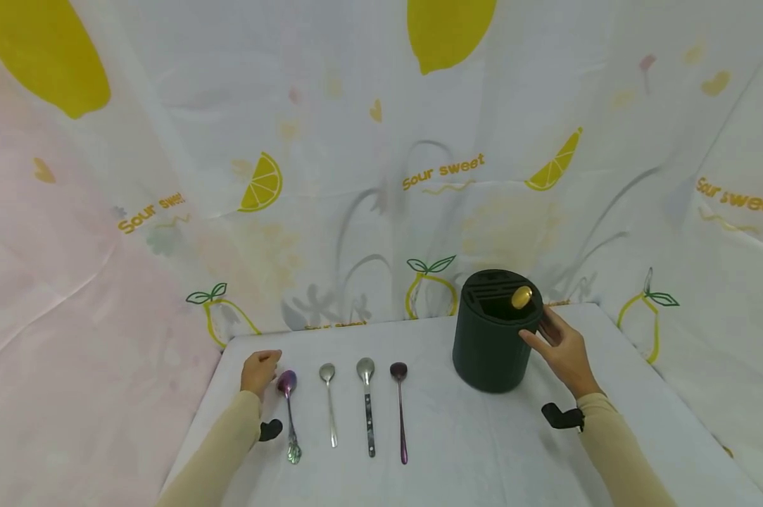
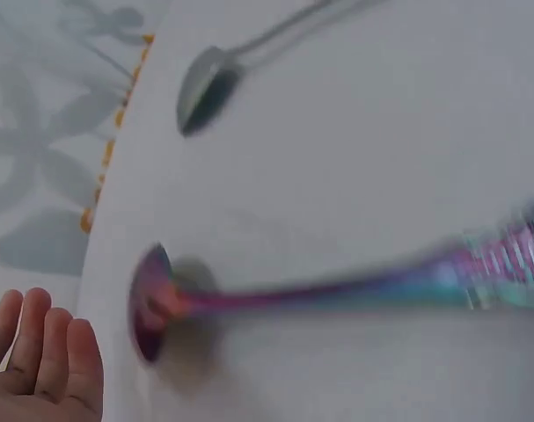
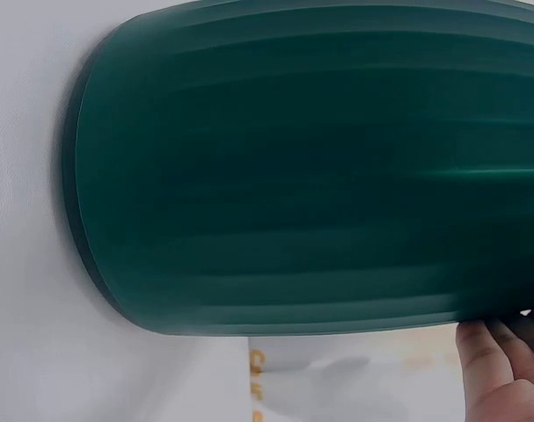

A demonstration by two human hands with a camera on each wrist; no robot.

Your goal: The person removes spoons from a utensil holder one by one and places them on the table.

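Observation:
A dark green utensil holder (image 1: 492, 352) stands upright at the back right, its top divided by slots and a larger opening. Out of that opening rises a gold spoon (image 1: 522, 296), bowl up. My right hand (image 1: 565, 352) grips the holder's right side near the rim, thumb at the front and fingers round the back; its fingers (image 3: 486, 360) touch the wall in the right wrist view. My left hand (image 1: 259, 371) holds nothing, fingers loosely bent, beside the bowl of an iridescent purple spoon (image 1: 287, 382) with an ornate handle. That spoon (image 2: 319, 294) looks blurred in the left wrist view.
Right of the purple spoon lie a small silver spoon (image 1: 329, 373), a spoon with a dark speckled handle (image 1: 369, 426) and a dark purplish long-handled spoon (image 1: 402, 415), roughly parallel. A white cloth (image 1: 445, 436) covers the table. Lemon-printed fabric (image 1: 331, 246) hangs behind it.

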